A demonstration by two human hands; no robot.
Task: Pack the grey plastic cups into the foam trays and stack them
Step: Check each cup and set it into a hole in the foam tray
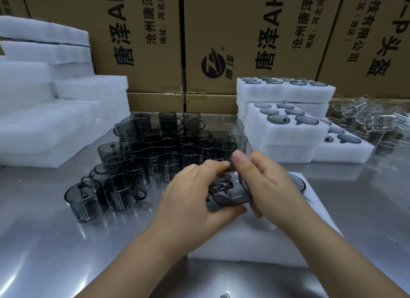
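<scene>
Up close in the head view, both hands meet over the near tray [255, 242], a white foam block lying flat on the steel table [66, 242]. Left hand [195, 195] has its grip curled round a grey cup [224, 200] that's tipped on its side, thumb underneath, fingers over the top by the handle. Right hand [275, 182] is on the other end, grip pinching the rim, thumb sticking up, other fingers tucked under. Honestly can't tell if that's one cup or two pushed together, the smoky plastic blurs into itself. So the cup is held just above the tray, between the two hands. One packed cup [298, 184] sits in the tray's far right pocket, half hidden behind the right hand.

Left of the hands, a big bunch of loose cups [168, 147] stands on the table, most upright, some piled on others at the back, one tipped over at the back left. Further left are stacks of blank foam [44, 111]. On the right, behind the near tray, filled trays [286, 131] are stacked, cup rims showing in the pockets, with a taller stack [286, 91] behind and a lower tray [346, 151] beside them. Clear plastic bits [372, 118] lie at the far right. Cardboard boxes [221, 31] with black print wall off the back.
</scene>
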